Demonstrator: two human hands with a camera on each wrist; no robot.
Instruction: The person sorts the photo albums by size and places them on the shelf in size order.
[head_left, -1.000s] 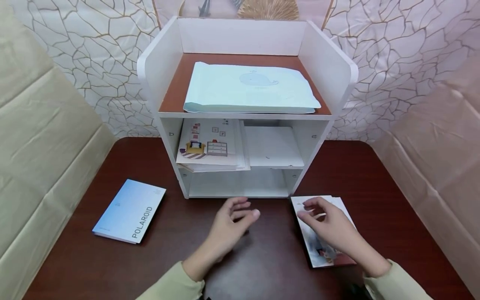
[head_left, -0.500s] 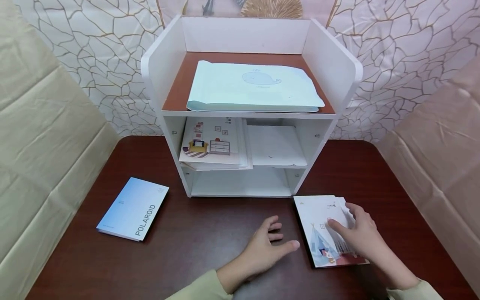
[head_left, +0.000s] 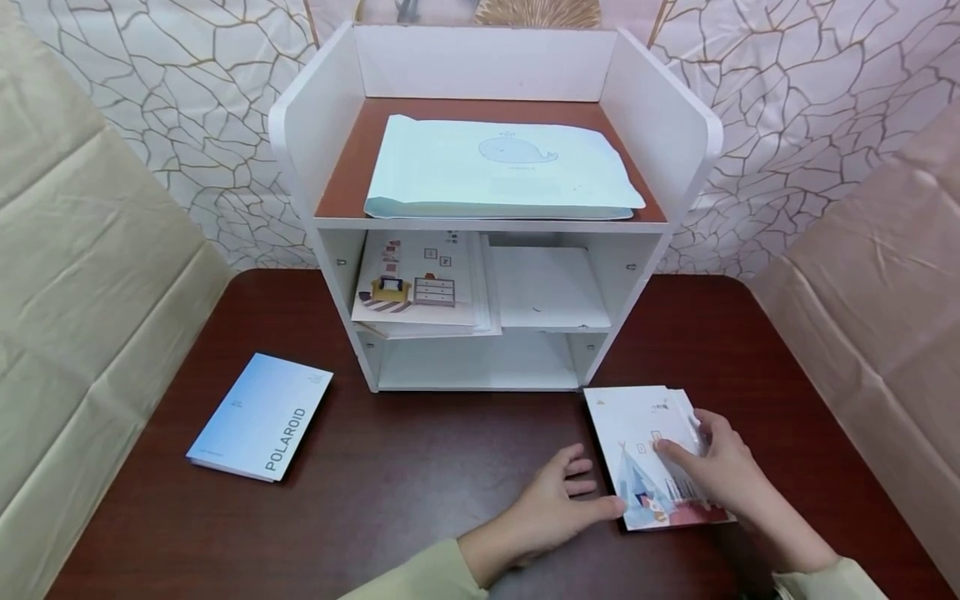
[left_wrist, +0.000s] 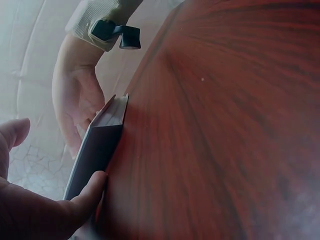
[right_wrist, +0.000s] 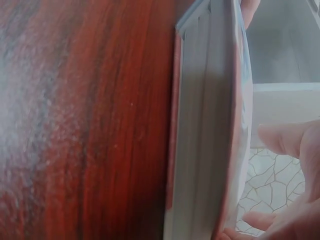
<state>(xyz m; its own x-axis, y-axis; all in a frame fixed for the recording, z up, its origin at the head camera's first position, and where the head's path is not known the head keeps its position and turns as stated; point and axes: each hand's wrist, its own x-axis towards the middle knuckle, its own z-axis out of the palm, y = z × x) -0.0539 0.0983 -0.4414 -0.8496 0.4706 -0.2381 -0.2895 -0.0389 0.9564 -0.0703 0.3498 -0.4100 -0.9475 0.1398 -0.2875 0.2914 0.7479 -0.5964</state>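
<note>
From my end I see the stack of books (head_left: pixel 630 425) lying flat on the bench (head_left: pixel 420 483) between both hands. My left hand (head_left: pixel 551 510) is spread, its thumb at the stack's lower left edge; contact, I cannot tell. My right hand (head_left: pixel 723 471) curves loosely at the right edge, thumb over the cover.

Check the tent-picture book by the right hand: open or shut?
Shut. In the head view, the tent-picture book lies flat, printed cover up; the right wrist view shows page edges packed together.
</note>
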